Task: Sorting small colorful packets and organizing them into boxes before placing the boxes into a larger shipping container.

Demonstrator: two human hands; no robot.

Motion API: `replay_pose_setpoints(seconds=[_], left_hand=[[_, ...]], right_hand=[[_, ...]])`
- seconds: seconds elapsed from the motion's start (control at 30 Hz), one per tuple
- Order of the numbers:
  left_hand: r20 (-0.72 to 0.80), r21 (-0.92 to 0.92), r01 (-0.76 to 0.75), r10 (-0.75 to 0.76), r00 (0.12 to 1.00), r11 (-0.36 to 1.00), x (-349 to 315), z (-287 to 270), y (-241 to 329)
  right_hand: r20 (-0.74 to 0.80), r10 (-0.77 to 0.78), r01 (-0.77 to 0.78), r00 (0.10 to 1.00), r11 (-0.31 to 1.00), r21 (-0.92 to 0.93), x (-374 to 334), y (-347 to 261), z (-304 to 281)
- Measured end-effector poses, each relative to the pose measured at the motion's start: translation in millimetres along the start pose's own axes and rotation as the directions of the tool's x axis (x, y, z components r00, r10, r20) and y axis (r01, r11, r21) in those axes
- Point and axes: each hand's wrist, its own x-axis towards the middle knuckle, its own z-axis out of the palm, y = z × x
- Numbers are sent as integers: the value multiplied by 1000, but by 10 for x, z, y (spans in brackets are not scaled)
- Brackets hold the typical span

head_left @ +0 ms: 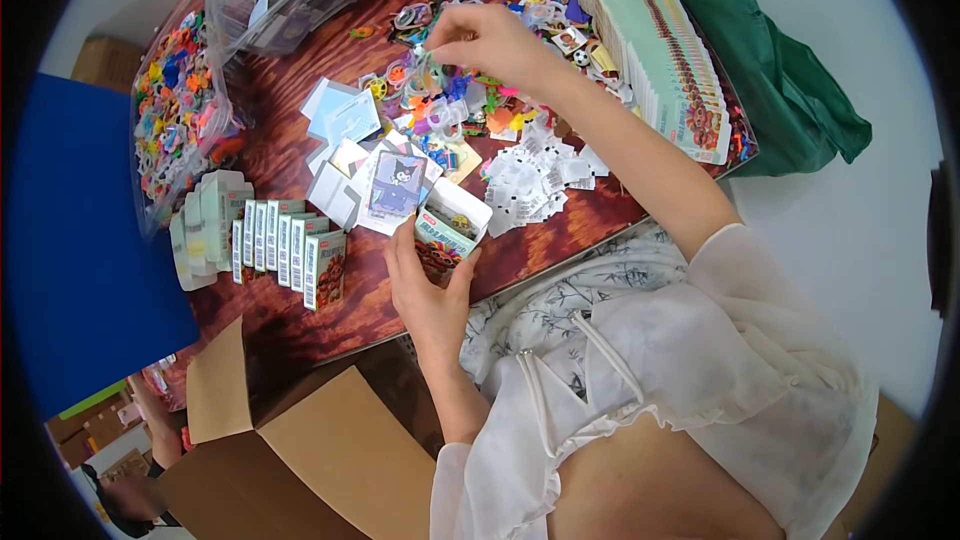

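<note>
The open box (441, 237), clasped by the left hand (434, 298), lies bodyward of the right hand (497, 48), fingertips together, contents unclear to me.

The right hand (495, 45) is hiding some of its own fingertips, so I am not managing to tell whether it is pinching anything. In the heap of small toys (455, 115), many pieces are overlapping and looking too small to name. The left hand (430, 295) is covering part of the small open box (440, 235), whose walls are concealing some contents. The marks on the white slips (530, 180) are appearing too tiny to tell. The upper edge is cutting off the clear bag (285, 35) and the green cloth (770, 90). At lower left, another person (160, 425) is showing only partly, the head blurring.
</note>
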Motion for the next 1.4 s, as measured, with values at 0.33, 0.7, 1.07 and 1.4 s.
replay_pose_setpoints(seconds=[0.33, 0.7, 1.07, 1.4], left_hand=[[36, -143, 60, -56, 998, 988, 76, 170, 49], [13, -133, 51, -50, 999, 990, 16, 236, 82], [127, -391, 104, -58, 990, 915, -30, 258, 169], [55, -672, 60, -31, 998, 738, -78, 435, 141]], right_hand=[[332, 248, -412, 910, 633, 656, -841, -268, 46], [186, 101, -106, 977, 994, 16, -1195, -540, 75], [234, 172, -243, 957, 917, 318, -1116, -832, -105], [248, 256, -355, 934, 724, 591, -1098, -1003, -179]])
